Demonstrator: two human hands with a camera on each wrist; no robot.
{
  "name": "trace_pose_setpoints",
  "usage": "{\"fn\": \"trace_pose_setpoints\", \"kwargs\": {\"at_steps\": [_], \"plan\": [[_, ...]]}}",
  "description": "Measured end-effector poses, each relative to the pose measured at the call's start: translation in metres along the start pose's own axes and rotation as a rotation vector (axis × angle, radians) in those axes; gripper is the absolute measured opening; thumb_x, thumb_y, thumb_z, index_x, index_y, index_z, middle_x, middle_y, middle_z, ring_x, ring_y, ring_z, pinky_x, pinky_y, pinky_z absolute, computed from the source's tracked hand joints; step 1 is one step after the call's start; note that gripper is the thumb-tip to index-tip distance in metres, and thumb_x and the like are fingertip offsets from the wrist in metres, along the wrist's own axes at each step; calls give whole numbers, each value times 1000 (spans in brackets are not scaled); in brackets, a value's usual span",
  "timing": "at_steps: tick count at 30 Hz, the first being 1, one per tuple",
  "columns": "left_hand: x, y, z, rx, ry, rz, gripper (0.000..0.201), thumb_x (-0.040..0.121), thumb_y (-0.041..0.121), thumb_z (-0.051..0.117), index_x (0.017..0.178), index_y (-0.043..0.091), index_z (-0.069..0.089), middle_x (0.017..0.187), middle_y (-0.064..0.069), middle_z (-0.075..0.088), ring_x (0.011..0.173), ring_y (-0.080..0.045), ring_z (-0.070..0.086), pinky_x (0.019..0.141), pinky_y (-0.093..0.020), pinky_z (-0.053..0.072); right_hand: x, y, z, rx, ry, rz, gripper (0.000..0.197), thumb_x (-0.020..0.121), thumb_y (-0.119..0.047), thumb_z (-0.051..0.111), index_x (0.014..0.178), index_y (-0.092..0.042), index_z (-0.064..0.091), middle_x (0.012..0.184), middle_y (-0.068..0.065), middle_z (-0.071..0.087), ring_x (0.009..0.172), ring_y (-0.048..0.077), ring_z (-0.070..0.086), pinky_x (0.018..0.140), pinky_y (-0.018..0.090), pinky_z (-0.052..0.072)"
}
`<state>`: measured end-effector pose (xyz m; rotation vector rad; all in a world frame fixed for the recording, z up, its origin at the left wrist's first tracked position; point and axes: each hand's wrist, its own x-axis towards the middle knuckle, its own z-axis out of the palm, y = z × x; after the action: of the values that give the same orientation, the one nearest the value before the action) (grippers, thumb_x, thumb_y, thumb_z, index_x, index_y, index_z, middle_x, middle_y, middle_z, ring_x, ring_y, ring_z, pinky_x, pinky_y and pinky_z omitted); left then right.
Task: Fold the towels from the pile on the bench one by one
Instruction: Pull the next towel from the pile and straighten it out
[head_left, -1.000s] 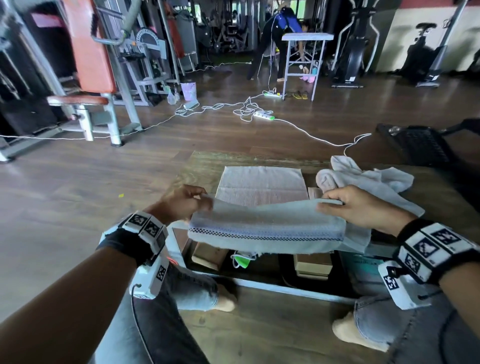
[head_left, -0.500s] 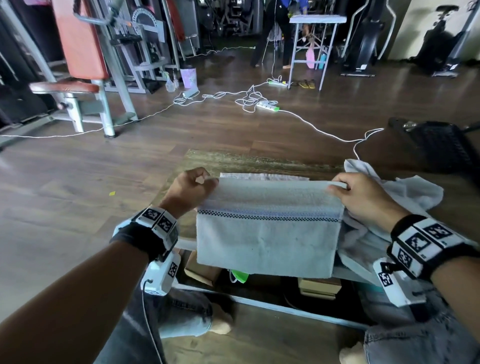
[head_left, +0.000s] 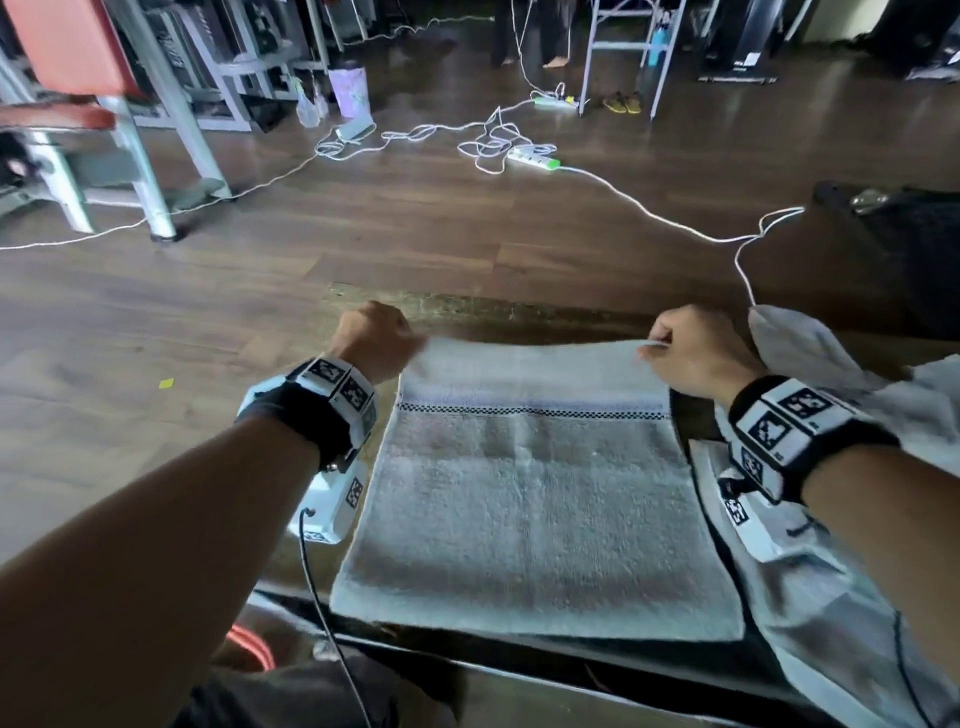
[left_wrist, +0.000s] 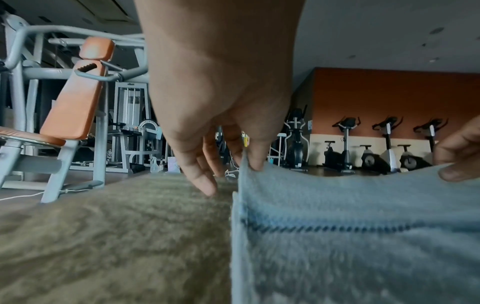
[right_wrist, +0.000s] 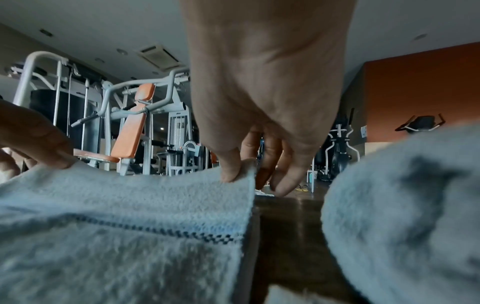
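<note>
A pale grey-blue towel (head_left: 535, 499) with a dark checkered stripe lies spread flat on the bench (head_left: 467, 312), its near edge at the bench's front. My left hand (head_left: 376, 340) pinches its far left corner (left_wrist: 249, 166) between thumb and finger. My right hand (head_left: 685, 353) pinches the far right corner (right_wrist: 241, 172) the same way. Both corners sit slightly lifted above the bench. The pile of crumpled white towels (head_left: 831, 415) lies to the right, partly under my right forearm, and fills the right side of the right wrist view (right_wrist: 402, 205).
The bench's far edge runs just beyond my knuckles, with wooden floor (head_left: 415, 234) past it. White cables and a power strip (head_left: 535, 158) trail over the floor. A gym machine with orange pads (head_left: 78, 78) stands far left; a dark object (head_left: 898, 234) sits right.
Both hands carried the towel forward and down from hanging over the bench's front edge to lying flat on the bench. It now covers the folded towel seen earlier.
</note>
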<state>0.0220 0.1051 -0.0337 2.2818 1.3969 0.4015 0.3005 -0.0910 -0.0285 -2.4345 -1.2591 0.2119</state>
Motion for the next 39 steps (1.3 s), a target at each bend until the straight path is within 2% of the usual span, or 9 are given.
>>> {"fn": "trace_pose_setpoints", "kwargs": {"at_steps": [6,12,17,22,25,29,33,36,39], "plan": [[5,-18,31,50,30,132,22,87,27,71,98,8,70,87,-4,65,71,-17,60,60,-21,45,8,8,28,-68,-62,-46,33,85,-23,77,66,1,66,68,19,68,66,31,65,62,38,56],[-8,-4,17,46,13,210,17,82,19,76,82,3,70,81,-11,71,71,-22,67,63,-27,54,1,6,17,20,-89,-26,19,80,-6,76,72,-17,62,79,1,64,76,19,62,53,23,38],[-38,11,-10,21,1,158,12,73,5,79,79,4,68,76,-4,67,64,-14,59,49,-13,44,-29,-2,-7,114,-14,-120,19,80,-5,77,74,-17,64,79,-3,64,74,14,57,61,24,38],[-88,21,-45,41,-46,128,10,79,10,77,85,9,69,80,0,64,62,-2,54,42,-3,39,-76,-7,-39,186,42,-179,20,79,-11,80,75,-27,69,82,-5,72,81,17,68,72,28,49],[-124,21,-53,232,-156,118,21,79,18,78,98,12,74,94,-1,69,70,-5,58,54,-8,44,-116,-16,-55,215,35,-240,10,79,-10,81,80,-19,77,81,-5,75,80,13,69,77,35,56],[-161,18,-40,300,-300,71,41,69,25,84,107,11,72,110,-6,70,99,-21,65,86,-35,55,-160,-22,-53,210,4,-302,10,81,-12,81,89,-17,80,88,-5,75,81,6,67,80,34,55],[-182,40,-24,138,-125,213,37,80,28,73,114,23,60,122,-2,61,103,-18,57,85,-33,51,-185,-18,-29,235,-26,-383,16,83,-6,78,94,-17,79,90,-3,71,79,9,65,78,40,56],[-192,70,-14,-54,-217,416,39,83,28,74,119,26,61,122,3,60,100,-11,54,80,-23,42,-193,-12,-13,265,9,-425,18,83,-4,77,96,-16,78,90,-3,69,78,14,66,73,44,56],[-192,96,1,-139,-291,483,32,83,28,75,113,27,65,111,4,69,92,-15,63,74,-31,54,-193,-13,-9,258,67,-450,16,83,-8,75,95,-18,76,88,-8,66,76,13,65,70,42,55]]}}
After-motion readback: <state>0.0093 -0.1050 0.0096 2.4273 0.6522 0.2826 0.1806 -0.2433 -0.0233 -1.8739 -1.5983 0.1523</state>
